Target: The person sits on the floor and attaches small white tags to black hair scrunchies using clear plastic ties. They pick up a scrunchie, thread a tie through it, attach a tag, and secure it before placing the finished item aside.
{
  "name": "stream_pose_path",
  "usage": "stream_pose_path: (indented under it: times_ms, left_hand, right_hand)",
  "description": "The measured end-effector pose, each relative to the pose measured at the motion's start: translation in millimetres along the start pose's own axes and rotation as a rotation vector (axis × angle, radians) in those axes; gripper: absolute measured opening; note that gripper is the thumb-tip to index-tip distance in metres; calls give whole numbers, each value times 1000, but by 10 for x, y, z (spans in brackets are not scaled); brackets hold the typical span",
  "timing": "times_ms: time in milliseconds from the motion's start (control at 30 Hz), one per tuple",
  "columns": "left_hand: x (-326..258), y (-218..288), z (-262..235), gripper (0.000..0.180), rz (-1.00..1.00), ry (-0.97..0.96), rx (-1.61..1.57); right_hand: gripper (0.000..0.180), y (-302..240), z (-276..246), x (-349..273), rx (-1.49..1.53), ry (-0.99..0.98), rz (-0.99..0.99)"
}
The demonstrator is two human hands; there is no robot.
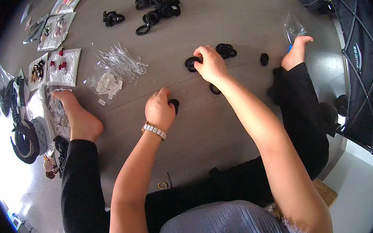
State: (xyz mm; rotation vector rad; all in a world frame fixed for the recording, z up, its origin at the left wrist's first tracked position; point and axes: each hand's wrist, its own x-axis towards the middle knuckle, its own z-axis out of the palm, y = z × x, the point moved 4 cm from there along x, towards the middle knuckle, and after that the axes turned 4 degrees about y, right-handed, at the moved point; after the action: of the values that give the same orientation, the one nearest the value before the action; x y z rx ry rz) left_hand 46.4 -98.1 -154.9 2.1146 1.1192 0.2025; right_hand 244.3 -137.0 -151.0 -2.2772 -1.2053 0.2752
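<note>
My left hand point(158, 110), with a watch on its wrist, is closed on a black hair tie point(175, 106) that shows past its fingertips. Farther forward and to the right, my right hand point(212, 64) pinches another black hair tie point(191, 64) between thumb and fingers. Just beyond it lies a small bunch of black hair ties point(226, 50). A single black ring point(215, 89) rests partly hidden beside my right wrist. One more small black hair tie point(264, 59) sits to the right, near my foot.
Loose white tag fasteners point(123, 63) and white paper tags point(109, 85) lie on the floor to the left. Black hair tie piles point(158, 9) are at the back. Packaged accessories point(64, 67) and headbands point(26, 142) line the left side. A black folding wagon point(360, 59) stands right.
</note>
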Motion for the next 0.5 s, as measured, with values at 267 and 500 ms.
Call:
stream_pose_path:
  times_ms: [267,500]
  left_hand:
    - [-42,-339,-165,21,-272,24,-295]
    - [-149,-204,-68,9,-701,-114,-1003]
  right_hand:
    - [17,231,-251,-190,362,-475,212]
    - [24,390,-436,-585,-140,-349,177]
